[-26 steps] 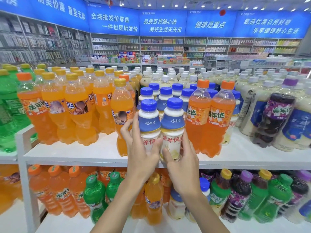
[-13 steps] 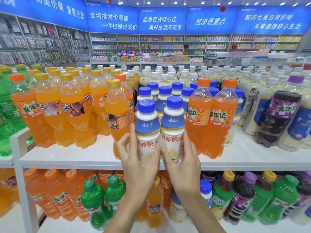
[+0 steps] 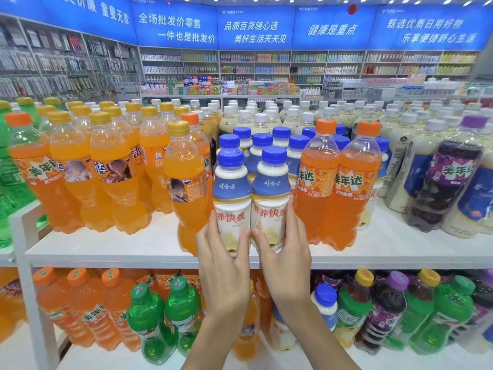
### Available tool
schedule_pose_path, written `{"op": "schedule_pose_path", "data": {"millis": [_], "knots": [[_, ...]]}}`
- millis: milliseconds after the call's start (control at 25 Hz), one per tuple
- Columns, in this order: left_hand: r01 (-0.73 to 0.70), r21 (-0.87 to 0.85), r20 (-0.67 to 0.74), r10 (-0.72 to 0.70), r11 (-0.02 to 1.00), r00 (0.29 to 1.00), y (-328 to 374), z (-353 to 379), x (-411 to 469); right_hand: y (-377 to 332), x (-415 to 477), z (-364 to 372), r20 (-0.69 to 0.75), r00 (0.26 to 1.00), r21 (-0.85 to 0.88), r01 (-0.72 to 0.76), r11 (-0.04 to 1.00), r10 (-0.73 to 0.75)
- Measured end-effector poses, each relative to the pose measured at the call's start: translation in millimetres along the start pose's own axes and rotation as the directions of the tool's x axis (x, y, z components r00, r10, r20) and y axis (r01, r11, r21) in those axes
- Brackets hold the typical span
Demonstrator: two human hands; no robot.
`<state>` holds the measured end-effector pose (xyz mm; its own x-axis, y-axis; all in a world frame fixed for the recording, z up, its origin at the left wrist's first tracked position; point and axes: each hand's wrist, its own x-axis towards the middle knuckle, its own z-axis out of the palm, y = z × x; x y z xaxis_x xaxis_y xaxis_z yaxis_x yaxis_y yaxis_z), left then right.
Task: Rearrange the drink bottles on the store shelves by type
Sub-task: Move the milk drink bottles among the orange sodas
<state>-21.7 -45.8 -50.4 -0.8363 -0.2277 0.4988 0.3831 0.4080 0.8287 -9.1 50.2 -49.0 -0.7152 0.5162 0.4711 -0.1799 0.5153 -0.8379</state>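
Head view: left hand (image 3: 223, 265) and right hand (image 3: 287, 263) grip milk bottles (image 3: 231, 190) (touching).

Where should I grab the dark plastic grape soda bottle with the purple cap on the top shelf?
Probably by the neck just under the purple cap, reaching in from the front: the dark plastic grape soda bottle stands upright in the front row, and cream-coloured white-capped bottles crowd both its sides, leaving the neck the freest part.

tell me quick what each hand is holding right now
Left hand: grips the left blue-capped milk bottle.
Right hand: grips the right blue-capped milk bottle.
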Motion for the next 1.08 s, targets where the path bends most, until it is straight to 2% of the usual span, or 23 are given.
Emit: {"op": "schedule_pose_path", "data": {"millis": [320,600,880,1080], "knots": [[0.02,0.177,0.046,-0.028,0.984,0.999,14,14,3,-2,9,8,-0.009,1.0,-0.029,0.028,0.999,-0.028],[-0.02,0.216,0.062,0.007,0.976,0.998,9,5,6,-1,11,5,-0.009,1.0,-0.037,0.0,0.999,-0.001],[0.001,0.259,0.1,-0.028,0.966,0.995,11,-4,10,-5,10,13,-0.046,0.998,-0.156,0.025,0.987,-0.033],[-0.008,0.282,0.121,-0.028,0.959,0.992,10,-8,9,-5,10,10,-0.025,0.999,-0.158,0.024,0.987,-0.028]]}}
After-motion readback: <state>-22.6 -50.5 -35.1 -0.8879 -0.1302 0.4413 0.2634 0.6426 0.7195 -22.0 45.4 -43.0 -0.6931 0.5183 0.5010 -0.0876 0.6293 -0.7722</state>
